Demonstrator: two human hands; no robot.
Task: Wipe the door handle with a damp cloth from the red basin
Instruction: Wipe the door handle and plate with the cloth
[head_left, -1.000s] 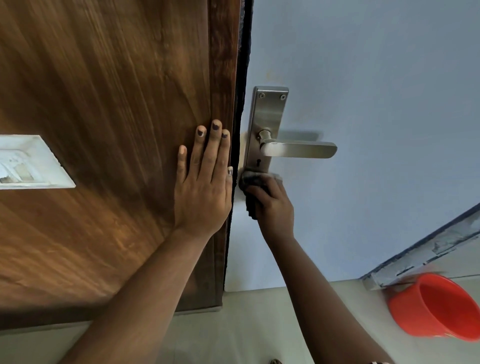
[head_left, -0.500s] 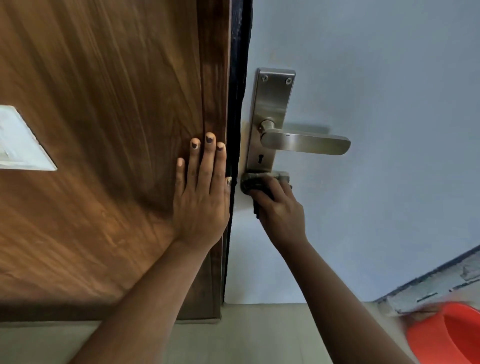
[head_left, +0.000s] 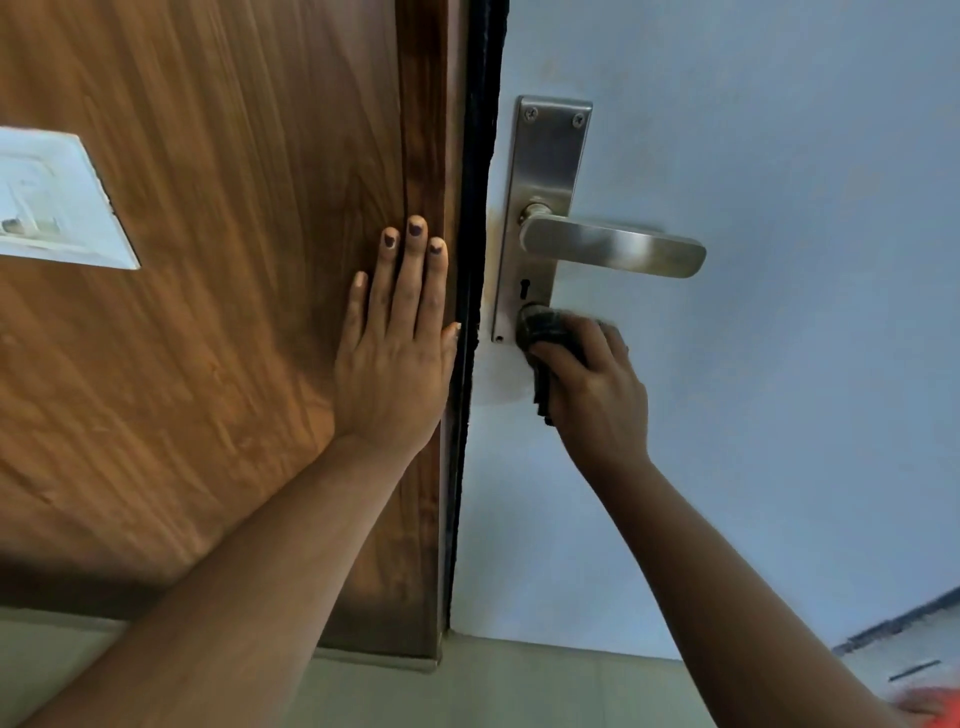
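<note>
- Two bare hands worked at a pale door.
- The left hand (head_left: 397, 364) lay flat, fingers spread, on the brown wooden panel (head_left: 208, 312).
- The right hand (head_left: 592, 384) gripped a dark cloth (head_left: 543, 327) against the metal plate's (head_left: 545, 156) lower end, below the door handle (head_left: 613, 247).
- Wiping well probably meant firm strokes along the lever.
- The red basin (head_left: 930, 706) sat low right.
</note>
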